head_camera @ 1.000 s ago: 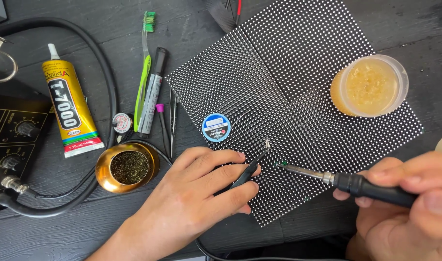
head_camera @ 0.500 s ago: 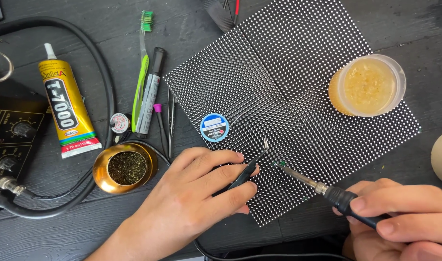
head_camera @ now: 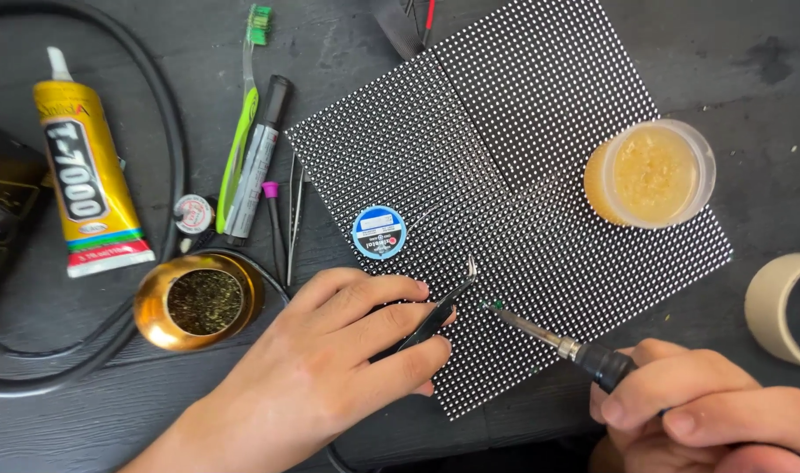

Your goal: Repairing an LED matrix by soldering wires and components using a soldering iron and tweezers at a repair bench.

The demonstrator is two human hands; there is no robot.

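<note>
1. Dark wooden table (head_camera: 750, 52) carried a dotted black panel (head_camera: 505, 193).
2. Left hand (head_camera: 330, 377) pinched tweezers (head_camera: 444, 311) over the panel's near edge.
3. Right hand (head_camera: 706, 416) gripped a soldering iron (head_camera: 557, 342); light, stiff, probably hot-tipped, so best held by its handle

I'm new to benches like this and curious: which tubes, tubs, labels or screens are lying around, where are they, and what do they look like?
Glue tube: far left, lying flat, yellow with a black label and white nozzle.
Small spool: on the dotted panel's left part, just above the left hand, round, blue rim, white label.
Plastic tub: right, on the panel, round, clear, amber paste inside.
Screens: none.
</note>
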